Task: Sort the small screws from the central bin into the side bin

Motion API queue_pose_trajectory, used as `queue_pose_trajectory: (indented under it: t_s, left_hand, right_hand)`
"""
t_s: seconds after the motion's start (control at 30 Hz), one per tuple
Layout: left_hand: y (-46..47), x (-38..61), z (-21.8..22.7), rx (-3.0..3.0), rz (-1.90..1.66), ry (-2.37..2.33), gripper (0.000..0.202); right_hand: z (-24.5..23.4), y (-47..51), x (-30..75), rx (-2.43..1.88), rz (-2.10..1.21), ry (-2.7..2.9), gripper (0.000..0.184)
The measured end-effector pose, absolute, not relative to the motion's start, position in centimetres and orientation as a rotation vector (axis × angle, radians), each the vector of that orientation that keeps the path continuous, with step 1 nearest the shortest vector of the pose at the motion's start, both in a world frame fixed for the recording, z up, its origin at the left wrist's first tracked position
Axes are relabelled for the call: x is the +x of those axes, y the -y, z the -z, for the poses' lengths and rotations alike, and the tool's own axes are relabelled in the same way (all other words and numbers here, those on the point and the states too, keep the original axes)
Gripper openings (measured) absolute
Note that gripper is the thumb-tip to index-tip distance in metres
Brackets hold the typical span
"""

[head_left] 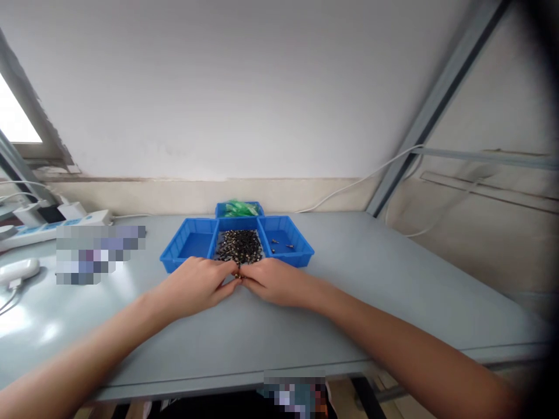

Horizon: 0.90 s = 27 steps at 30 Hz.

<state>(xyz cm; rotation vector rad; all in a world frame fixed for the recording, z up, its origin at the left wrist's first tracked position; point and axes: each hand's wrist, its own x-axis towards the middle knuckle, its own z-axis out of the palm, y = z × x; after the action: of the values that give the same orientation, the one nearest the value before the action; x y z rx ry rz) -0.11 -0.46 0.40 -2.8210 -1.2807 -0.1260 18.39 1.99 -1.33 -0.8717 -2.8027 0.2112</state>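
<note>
My left hand point(198, 285) and my right hand point(277, 280) meet at the near edge of the middle blue bin point(238, 223). Thumb and fingers are pinched together on each hand. Between the fingertips shows a small brass-coloured metal piece point(238, 276), too small to name surely; the fingers partly cover it. Many small dark and brass-coloured metal parts point(240, 247) fill the middle bin. On the floor of the right blue bin point(301, 256) lie several small screw-like pieces point(274, 241). The left blue bin point(170, 256) shows a bare blue floor.
Behind the middle bin stands another blue bin point(218, 210) holding green plastic point(240, 208). A power strip point(98, 219) with plugs and a white device point(21, 270) lie at the left of the grey table point(384, 279). A white cable point(349, 185) runs along the wall towards a metal post point(404, 157).
</note>
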Motion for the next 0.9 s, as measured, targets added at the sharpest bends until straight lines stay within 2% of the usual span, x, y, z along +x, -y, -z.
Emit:
queue_pose_trajectory:
  t_s: [0.4, 0.9]
  left_hand:
    - [0.33, -0.14, -0.40, -2.808, 0.041, 1.325, 0.023]
    - [0.41, -0.05, -0.30, -2.878, 0.113, 1.224, 0.022]
  right_hand:
    - [0.72, -1.74, 18.46, -0.900, -0.075, 2.836, 0.025]
    - [0.65, -1.57, 18.44, -0.854, -0.045, 2.824, 0.023]
